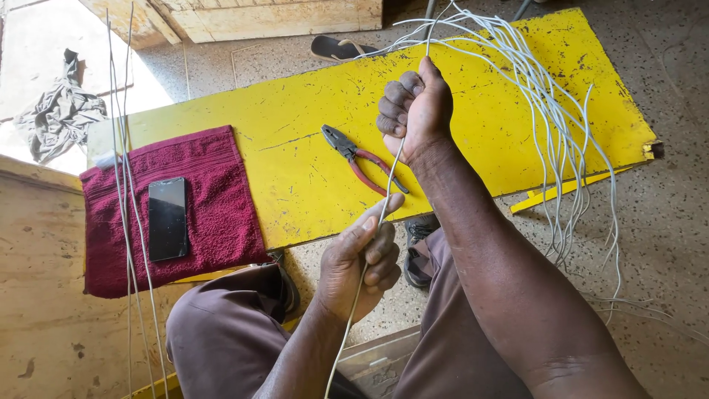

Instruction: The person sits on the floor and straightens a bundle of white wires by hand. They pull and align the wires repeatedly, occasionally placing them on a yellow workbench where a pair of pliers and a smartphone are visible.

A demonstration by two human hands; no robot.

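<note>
My right hand [413, 111] is closed in a fist around a thin white wire [391, 174] above a yellow board [310, 111]. The same wire runs down through my left hand [362, 262], pinched between thumb and fingers, and continues toward my lap. Beyond my right fist the wire joins a bundle of several white wires [546, 111] that arches over the board's right part and hangs to the floor. Red-handled pliers [362, 159] lie on the board between my two hands, untouched.
A dark red towel [214, 222] drapes the board's left end with a black phone [168, 219] on it. More thin wires [122, 170] stand upright at the left. A crumpled cloth [59, 111], a sandal [336, 49] and wooden planks [258, 18] lie on the speckled floor.
</note>
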